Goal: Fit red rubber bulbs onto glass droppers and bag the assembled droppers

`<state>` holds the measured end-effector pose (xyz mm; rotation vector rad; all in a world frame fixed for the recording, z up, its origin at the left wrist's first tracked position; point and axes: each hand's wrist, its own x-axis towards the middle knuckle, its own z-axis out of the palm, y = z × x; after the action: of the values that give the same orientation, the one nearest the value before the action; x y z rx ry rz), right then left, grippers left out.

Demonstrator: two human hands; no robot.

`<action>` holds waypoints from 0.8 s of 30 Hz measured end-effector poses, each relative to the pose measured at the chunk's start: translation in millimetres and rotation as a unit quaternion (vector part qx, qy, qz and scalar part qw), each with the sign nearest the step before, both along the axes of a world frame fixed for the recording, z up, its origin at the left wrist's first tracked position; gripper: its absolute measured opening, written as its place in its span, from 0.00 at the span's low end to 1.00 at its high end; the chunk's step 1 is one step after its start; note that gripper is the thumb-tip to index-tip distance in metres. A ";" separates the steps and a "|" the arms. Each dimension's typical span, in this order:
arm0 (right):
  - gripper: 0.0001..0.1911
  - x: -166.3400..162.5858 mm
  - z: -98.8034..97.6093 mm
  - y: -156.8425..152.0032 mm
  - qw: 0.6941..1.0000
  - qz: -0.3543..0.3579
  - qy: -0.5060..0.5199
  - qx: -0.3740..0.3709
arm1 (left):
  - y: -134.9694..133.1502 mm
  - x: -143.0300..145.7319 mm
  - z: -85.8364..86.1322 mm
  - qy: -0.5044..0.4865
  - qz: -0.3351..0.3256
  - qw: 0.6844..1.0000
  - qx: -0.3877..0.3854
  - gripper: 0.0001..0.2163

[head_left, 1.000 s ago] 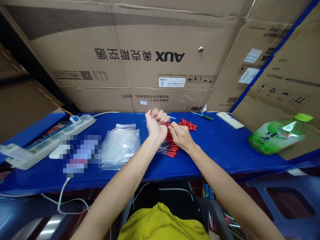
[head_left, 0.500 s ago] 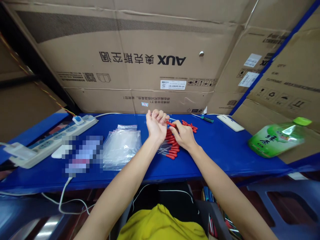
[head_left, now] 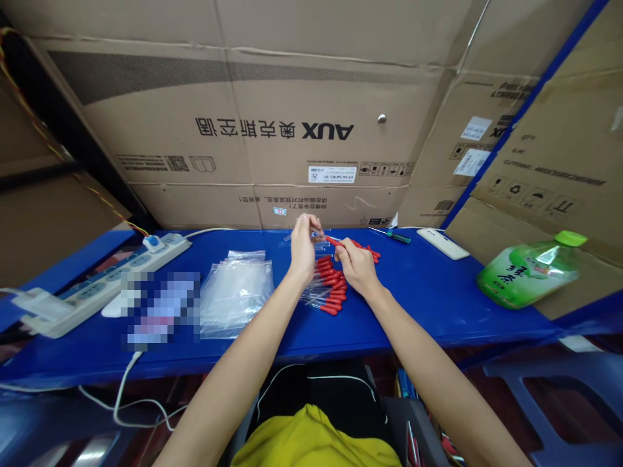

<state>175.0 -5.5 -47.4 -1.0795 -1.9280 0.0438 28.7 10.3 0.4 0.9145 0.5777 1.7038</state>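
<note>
Holding clear tube point(head_left: 314, 236) in left hand point(head_left: 302, 251), grip pinched shut on it, above mid-counter point(head_left: 438, 292). Pressing red cap point(head_left: 332, 240) to it with right hand point(head_left: 359, 267), grip closed on cap. Judged partway: capped tubes point(head_left: 331, 290) heaped below hands, loose caps point(head_left: 368, 250) yet to go near back edge. Bags point(head_left: 236, 292) leftward, strip point(head_left: 107, 285) at left end, bottle point(head_left: 528, 269) at right end; nothing blocking.

One view only — from the person's head, facing forward and down over the blue counter point(head_left: 438, 285), close in, left hand point(head_left: 302, 250) and right hand point(head_left: 357, 266) at mid-frame — cardboard boxes point(head_left: 272, 84) wall the far side.
</note>
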 end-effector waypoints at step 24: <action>0.09 10.1 -8.3 20.5 0.997 0.015 0.022 -0.067 | 38.9 -51.7 -29.7 0.452 0.319 0.829 -0.079 0.08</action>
<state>185.1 15.0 -55.7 -1.1279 -1.9242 0.2145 -23.0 49.2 -29.4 1.5112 1.7991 1.6522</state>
